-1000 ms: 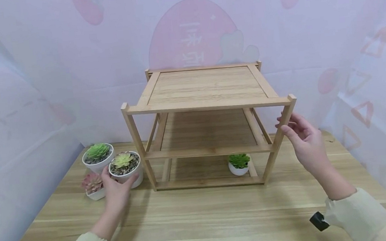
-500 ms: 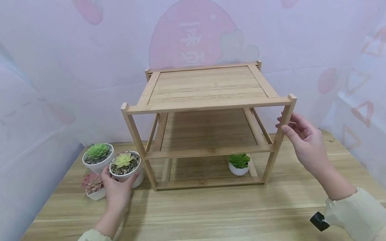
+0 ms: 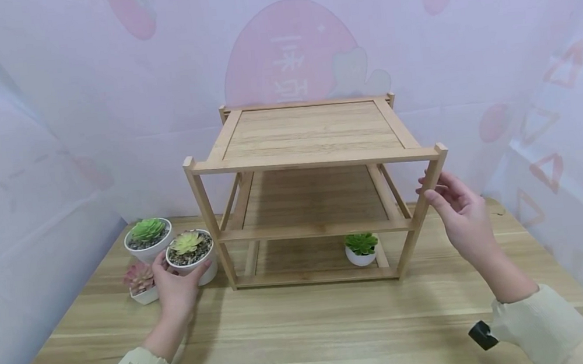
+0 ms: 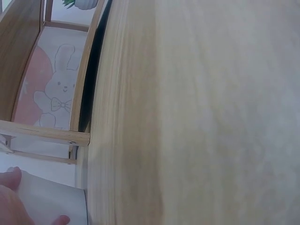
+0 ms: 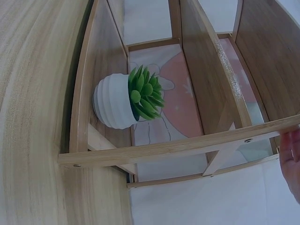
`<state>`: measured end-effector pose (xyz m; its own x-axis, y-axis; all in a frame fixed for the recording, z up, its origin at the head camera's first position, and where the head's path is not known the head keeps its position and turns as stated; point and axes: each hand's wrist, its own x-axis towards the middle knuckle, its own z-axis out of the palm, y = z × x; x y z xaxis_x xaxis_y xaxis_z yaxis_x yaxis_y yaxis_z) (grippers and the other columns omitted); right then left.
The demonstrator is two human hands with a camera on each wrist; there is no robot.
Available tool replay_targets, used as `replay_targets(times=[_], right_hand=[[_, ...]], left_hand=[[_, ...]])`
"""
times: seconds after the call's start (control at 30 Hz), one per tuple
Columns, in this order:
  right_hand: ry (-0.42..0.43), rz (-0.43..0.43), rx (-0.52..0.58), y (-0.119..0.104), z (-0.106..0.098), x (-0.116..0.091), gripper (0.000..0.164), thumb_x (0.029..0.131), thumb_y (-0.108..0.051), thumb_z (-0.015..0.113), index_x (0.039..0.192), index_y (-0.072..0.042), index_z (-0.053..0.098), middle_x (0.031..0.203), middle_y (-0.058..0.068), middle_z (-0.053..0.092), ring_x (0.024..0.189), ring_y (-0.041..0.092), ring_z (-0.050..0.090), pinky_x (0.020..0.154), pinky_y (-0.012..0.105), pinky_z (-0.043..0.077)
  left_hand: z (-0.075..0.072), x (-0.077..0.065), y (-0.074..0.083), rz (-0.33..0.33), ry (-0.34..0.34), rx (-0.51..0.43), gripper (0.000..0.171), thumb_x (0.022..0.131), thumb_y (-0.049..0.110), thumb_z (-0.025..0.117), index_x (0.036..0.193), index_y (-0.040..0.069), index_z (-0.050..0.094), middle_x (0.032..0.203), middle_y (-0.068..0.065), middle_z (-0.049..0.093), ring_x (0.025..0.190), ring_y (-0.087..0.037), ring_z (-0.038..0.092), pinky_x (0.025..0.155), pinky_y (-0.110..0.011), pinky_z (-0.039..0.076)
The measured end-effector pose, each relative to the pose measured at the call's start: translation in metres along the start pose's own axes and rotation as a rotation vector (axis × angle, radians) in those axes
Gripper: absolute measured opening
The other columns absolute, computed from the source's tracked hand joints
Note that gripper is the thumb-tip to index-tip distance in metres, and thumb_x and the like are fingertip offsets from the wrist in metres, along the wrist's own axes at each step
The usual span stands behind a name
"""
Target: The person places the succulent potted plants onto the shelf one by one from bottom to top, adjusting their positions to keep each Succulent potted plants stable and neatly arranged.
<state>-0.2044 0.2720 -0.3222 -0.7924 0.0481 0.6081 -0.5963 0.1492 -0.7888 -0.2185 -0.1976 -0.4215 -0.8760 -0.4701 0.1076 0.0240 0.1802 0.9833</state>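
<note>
At the left of the desk (image 3: 295,334), a pink rosette succulent (image 3: 139,277) in a white pot stands on the near side of a green rosette succulent (image 3: 148,241) in a round white pot. To their right, the left hand (image 3: 176,290) grips the white pot of a yellow-green succulent (image 3: 190,251), thumb on its near right side and fingers on its left; this pot is just beside the near left post of a three-tier wooden shelf (image 3: 316,160). The shelf occupies the centre. On its bottom tier, toward the right, a small green succulent (image 3: 362,249) stands upright in a ribbed white pot, the ribbing visible from the right wrist. At the right, the right hand (image 3: 460,215) holds the shelf's near right post between thumb and fingers. A printed fabric backdrop (image 3: 166,88) hangs at the far side.
</note>
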Motion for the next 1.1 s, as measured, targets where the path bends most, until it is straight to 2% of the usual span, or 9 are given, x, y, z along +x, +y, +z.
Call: replay_targets(times=[0.13, 0.47, 0.6, 0.8, 1.1], right_hand=[[-0.002, -0.005, -0.017, 0.0, 0.0, 0.0, 0.035, 0.102, 0.004, 0.056, 0.136, -0.001, 0.059, 0.116, -0.002, 0.069, 0.104, 0.01, 0.067, 0.092, 0.015, 0.051], [0.005, 0.005, -0.002, 0.0, 0.0, 0.0, 0.034, 0.102, 0.005, 0.057, 0.131, -0.01, 0.063, 0.115, -0.002, 0.07, 0.104, 0.01, 0.067, 0.092, 0.016, 0.051], [0.006, 0.003, 0.005, -0.001, 0.0, 0.0, 0.034, 0.102, 0.005, 0.057, 0.132, -0.01, 0.063, 0.115, -0.002, 0.07, 0.104, 0.01, 0.067, 0.092, 0.016, 0.051], [0.004, 0.0, 0.009, -0.001, 0.001, 0.0, 0.034, 0.102, 0.005, 0.057, 0.132, -0.01, 0.062, 0.114, -0.001, 0.07, 0.104, 0.011, 0.067, 0.092, 0.016, 0.051], [0.0, 0.004, 0.014, -0.001, 0.0, 0.0, 0.034, 0.102, 0.005, 0.057, 0.132, -0.011, 0.063, 0.115, -0.002, 0.07, 0.104, 0.01, 0.067, 0.092, 0.015, 0.051]], left_hand=[[0.0, 0.0, 0.0, -0.006, -0.005, -0.001, 0.099, 0.083, -0.006, 0.08, 0.155, -0.007, 0.012, 0.155, -0.035, 0.027, 0.144, -0.047, 0.032, 0.12, -0.05, 0.029], [-0.001, 0.0, -0.001, -0.023, -0.018, 0.006, 0.098, 0.083, -0.004, 0.081, 0.156, -0.006, 0.015, 0.156, -0.033, 0.029, 0.144, -0.046, 0.033, 0.119, -0.05, 0.031], [-0.002, 0.0, -0.002, -0.022, -0.024, 0.009, 0.098, 0.083, -0.002, 0.081, 0.156, -0.006, 0.016, 0.155, -0.033, 0.032, 0.142, -0.046, 0.036, 0.117, -0.051, 0.033], [-0.006, -0.001, 0.0, -0.014, -0.031, 0.014, 0.099, 0.084, 0.001, 0.083, 0.157, -0.005, 0.017, 0.155, -0.033, 0.033, 0.14, -0.046, 0.039, 0.115, -0.052, 0.036], [-0.015, -0.004, 0.007, -0.026, -0.066, 0.073, 0.101, 0.086, 0.007, 0.083, 0.159, -0.004, 0.015, 0.156, -0.031, 0.032, 0.141, -0.045, 0.038, 0.114, -0.051, 0.038]])
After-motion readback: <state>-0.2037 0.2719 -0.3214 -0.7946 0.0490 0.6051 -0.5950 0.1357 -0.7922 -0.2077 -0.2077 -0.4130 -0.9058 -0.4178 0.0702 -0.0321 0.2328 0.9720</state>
